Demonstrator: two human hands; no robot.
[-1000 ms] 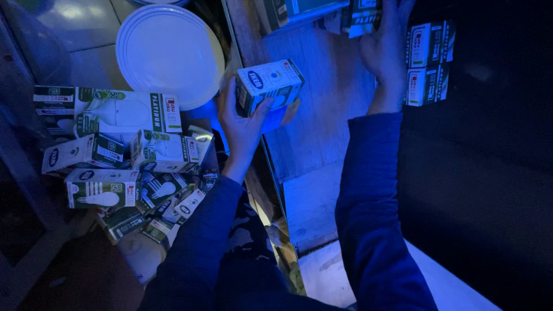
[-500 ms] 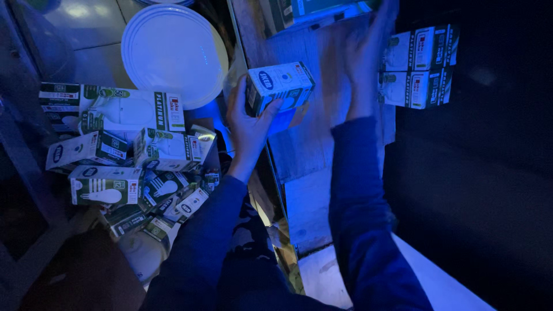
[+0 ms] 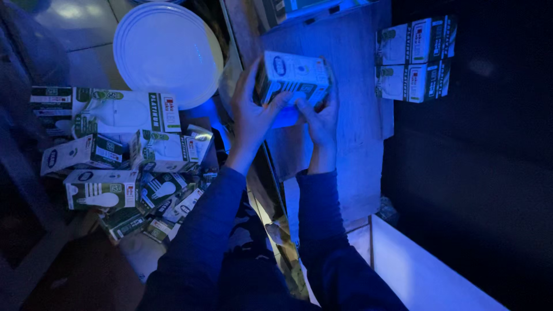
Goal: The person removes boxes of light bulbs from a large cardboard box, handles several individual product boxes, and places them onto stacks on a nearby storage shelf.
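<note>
Both of my hands hold one small white and green bulb box [image 3: 295,78] over a wooden shelf board [image 3: 351,144]. My left hand [image 3: 253,118] grips its left side and lower edge. My right hand [image 3: 320,118] holds its lower right corner, fingers curled on the underside. Dark blue sleeves cover both forearms. Two similar boxes [image 3: 413,57] are stacked on the shelf at the upper right, a hand's width from the held box.
A heap of several bulb boxes [image 3: 115,155] lies on the floor at the left. A round white lid or plate [image 3: 167,52] rests above the heap. Another box [image 3: 299,8] sits at the shelf's far end. Dark space fills the right side.
My right hand came down from the stacked boxes at the upper right and joined my left hand on the held box, which moved rightward over the shelf.
</note>
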